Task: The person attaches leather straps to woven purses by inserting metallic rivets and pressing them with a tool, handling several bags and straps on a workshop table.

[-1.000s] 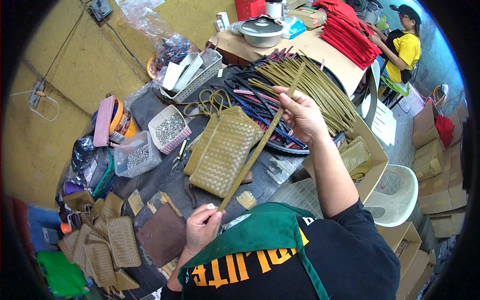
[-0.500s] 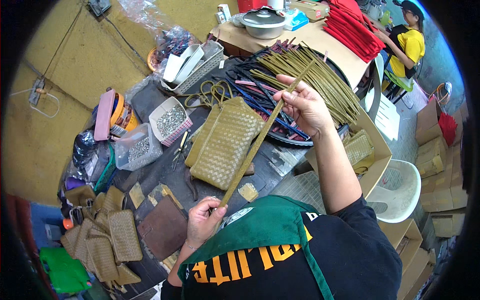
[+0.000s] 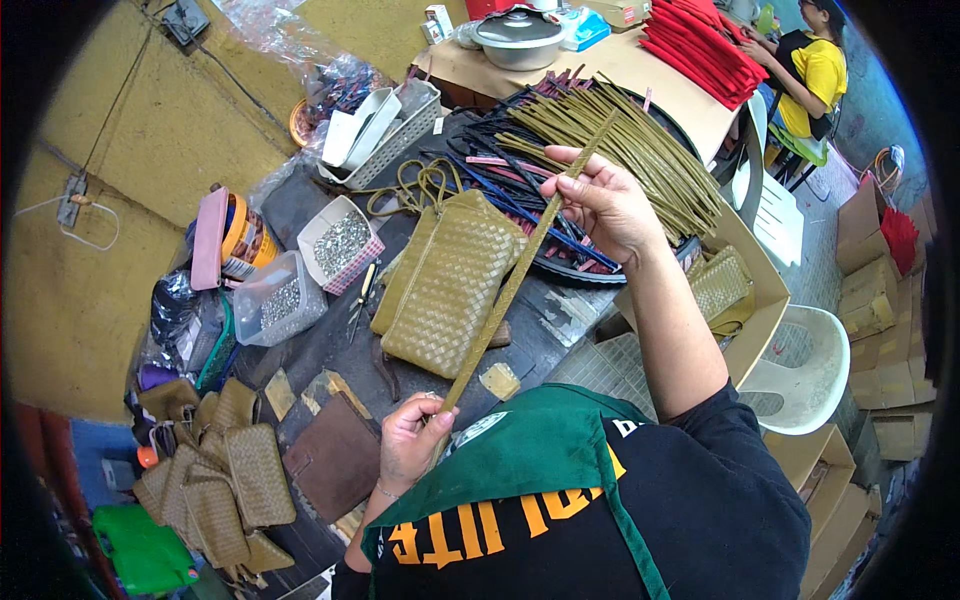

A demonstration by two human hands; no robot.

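A long, narrow olive strap runs slantwise between my two hands. My left hand pinches its near end close to the green apron. Thumb and fingers of my right hand grip it near the far end, and its tip sticks out past them over a heap of similar olive straps. Behind the held strap lies an olive woven bag with a looped cord, on the dark worktable. Black, blue and pink strips lie beside the heap in a round black tray.
Small metal pieces fill two open plastic containers at the left. Several woven pouches lie by a brown leather piece. A cardboard box and white chair stand at the right. Another person sits beyond red fabric.
The view has shifted slightly. Both hands keep their hold on the strap, in nearly the same position.
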